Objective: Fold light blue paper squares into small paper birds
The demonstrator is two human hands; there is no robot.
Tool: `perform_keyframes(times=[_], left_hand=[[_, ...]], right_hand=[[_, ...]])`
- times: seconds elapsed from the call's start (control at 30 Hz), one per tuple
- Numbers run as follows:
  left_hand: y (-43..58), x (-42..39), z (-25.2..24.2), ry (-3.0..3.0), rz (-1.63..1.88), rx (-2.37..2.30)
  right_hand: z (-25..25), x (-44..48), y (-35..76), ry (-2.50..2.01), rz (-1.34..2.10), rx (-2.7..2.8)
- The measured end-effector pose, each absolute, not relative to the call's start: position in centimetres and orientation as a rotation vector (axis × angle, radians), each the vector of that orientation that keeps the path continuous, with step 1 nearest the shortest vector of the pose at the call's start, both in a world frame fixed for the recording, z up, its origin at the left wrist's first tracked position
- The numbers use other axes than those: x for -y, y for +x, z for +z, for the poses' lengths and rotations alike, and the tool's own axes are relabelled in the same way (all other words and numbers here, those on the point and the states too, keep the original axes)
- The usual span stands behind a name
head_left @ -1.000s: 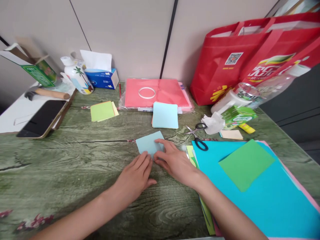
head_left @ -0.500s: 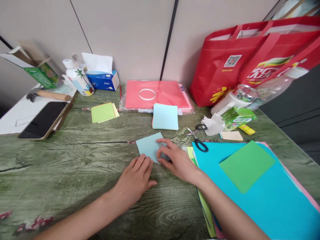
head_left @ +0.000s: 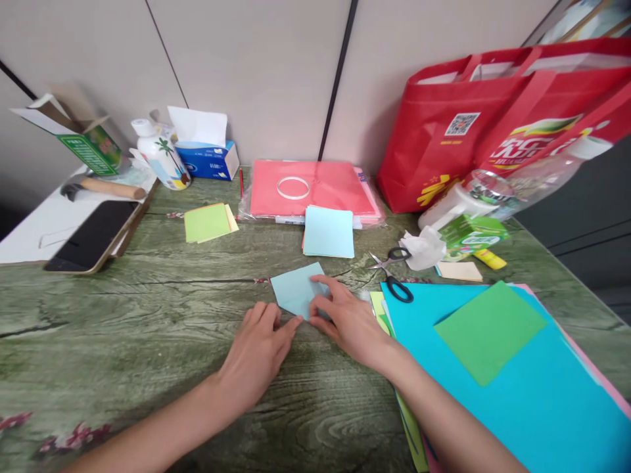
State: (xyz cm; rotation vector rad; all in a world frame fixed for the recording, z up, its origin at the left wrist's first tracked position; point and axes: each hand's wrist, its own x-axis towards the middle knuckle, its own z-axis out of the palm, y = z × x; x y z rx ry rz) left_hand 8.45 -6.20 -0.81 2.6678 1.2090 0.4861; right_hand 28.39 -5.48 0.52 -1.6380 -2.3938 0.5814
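Risk, left side: we judge that the pale blue paper square (head_left: pixel 296 291) could skid on the smooth green table (head_left: pixel 148 328), because the left hand (head_left: pixel 256 351) meets it with fingertips only, at its near corner.
Risk, middle: an uneven press from the two hands could turn the square or leave a crooked crease, since it already lies skewed, one corner pointing to 12 o'clock.
Risk, right side: the scissors (head_left: pixel 394 279) lie near at 3 o'clock of the square, and the cyan sheet (head_left: pixel 517 407) spreads just beyond at 4 o'clock. A wide sweep of the right forearm could knock the one or ruffle the other.
Paper's place: flat on the table at mid-desk, at 6 o'clock of the stack of blue squares (head_left: pixel 328 231), well apart from the phone (head_left: pixel 93 243) at 9 o'clock.
Left hand pose: palm down, fingers released and spread, grasping nothing. It comes in from 7 o'clock, forefinger tip touching the square's near corner.
Right hand pose: the right hand (head_left: pixel 348 318) comes in from 4 o'clock, fingers curled onto the square's right part, thumb beside forefinger. We cannot tell whether they pinch a flap or only press down.
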Motion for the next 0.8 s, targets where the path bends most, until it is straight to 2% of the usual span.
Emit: perform_keyframes(times=[0.8], left_hand=[[7.65,5.79,-1.22,2.788,0.53,-1.439]], right_hand=[[0.69,5.52,28.34,-1.656,0.623,2.382]])
